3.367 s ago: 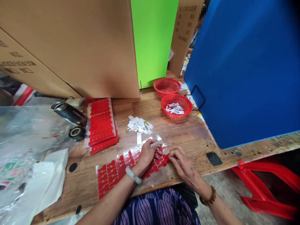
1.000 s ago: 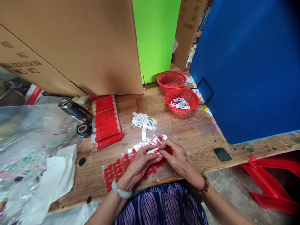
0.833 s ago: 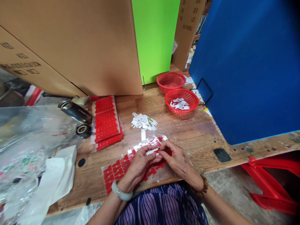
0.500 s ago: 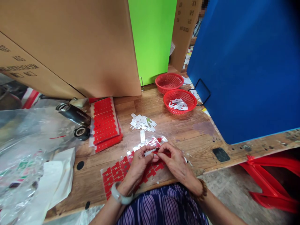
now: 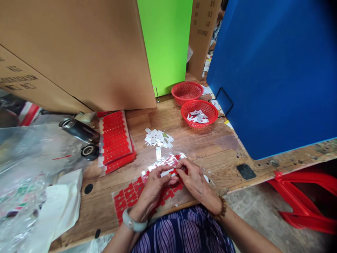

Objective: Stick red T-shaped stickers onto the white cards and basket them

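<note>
My left hand point(image 5: 157, 184) holds a small white piece point(image 5: 167, 172) between thumb and fingers. At the piece's right end, the fingers of my right hand point(image 5: 194, 180) pinch together at a bit of red; its exact shape is hidden. Beneath both hands lies a clear sheet with red cut shapes point(image 5: 129, 196). Just beyond the sheet, a single white piece point(image 5: 158, 153) rests on the wooden table, in front of a loose pile of white pieces point(image 5: 155, 137).
Two red baskets point(image 5: 187, 92) stand at the back, the nearer holding white and red pieces. Stacked red sheets point(image 5: 116, 135), a dark flask point(image 5: 79, 130) and plastic wrap point(image 5: 23, 196) lie left. A blue panel point(image 5: 273, 80) stands right; cardboard point(image 5: 79, 52) and a green panel point(image 5: 167, 45) stand behind.
The view has shifted slightly. My right fingers have closed in over the right end of the white piece, where red now shows; my left hand still holds it.
</note>
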A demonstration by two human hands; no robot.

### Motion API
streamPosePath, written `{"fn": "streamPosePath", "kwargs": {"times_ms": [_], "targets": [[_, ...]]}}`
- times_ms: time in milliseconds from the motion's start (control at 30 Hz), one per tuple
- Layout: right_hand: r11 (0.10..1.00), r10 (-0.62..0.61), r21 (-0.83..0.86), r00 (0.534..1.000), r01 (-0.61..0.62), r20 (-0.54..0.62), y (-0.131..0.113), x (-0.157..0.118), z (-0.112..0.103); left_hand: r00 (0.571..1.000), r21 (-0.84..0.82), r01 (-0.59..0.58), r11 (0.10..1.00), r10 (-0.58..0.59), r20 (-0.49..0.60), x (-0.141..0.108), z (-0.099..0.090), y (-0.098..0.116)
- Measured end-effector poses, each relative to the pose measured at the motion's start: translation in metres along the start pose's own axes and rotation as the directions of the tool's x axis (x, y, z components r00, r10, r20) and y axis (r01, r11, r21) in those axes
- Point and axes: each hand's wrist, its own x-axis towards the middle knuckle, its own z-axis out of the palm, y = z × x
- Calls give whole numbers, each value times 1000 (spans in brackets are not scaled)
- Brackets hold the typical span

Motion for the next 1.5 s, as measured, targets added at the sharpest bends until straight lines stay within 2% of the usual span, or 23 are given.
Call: {"fn": "streamPosePath", "kwargs": {"times_ms": [333,533,733,767,833,933,1000,1067,1133,1200,1267,1333,1400,1433,1500], "targets": [[997,19,-81,998,-15,57,-3,0,-6,999,11,-19,1000,20,-32,1,1,-6],[1000,-2,-21,998,4,65,10,4,-4,999,16,-30,999,30,-26,3,0,-8],[991,109,79,994,-107,-14,17,12,-11,998,12,35,999,-34,-59,3,-1,-4],[990,113,83,994,-114,13,17,13,-13,997,10,43,999,-42,-59,3,0,-3],[983,118,120,983,-136,141,14,13,-14,998,10,43,999,-43,-43,1,2,-2],[953,113,228,935,-198,336,13,13,-11,1000,34,14,999,-14,19,0,3,-2],[930,123,275,912,-244,392,16,16,-11,998,99,-24,995,19,52,3,0,-1],[912,161,295,909,-286,384,20,24,-16,995,233,-95,968,89,32,12,-7,2],[887,192,355,935,-295,298,22,38,-29,971,441,-201,875,239,-31,25,-18,9],[849,190,475,972,-232,135,18,55,-48,898,664,-292,688,436,-57,40,-28,18],[809,168,577,985,-113,-43,10,71,-68,833,823,-310,477,553,-6,52,-35,29],[802,130,597,972,14,-198,2,82,-84,812,935,-237,263,583,42,61,-37,37],[850,74,517,949,101,-306,-1,83,-92,815,989,-113,96,578,37,65,-36,42],[888,46,447,945,110,-324,0,81,-92,819,997,-61,42,573,26,66,-34,42],[950,31,307,961,57,-274,6,70,-88,825,1000,-21,-10,564,23,67,-32,42]]}}
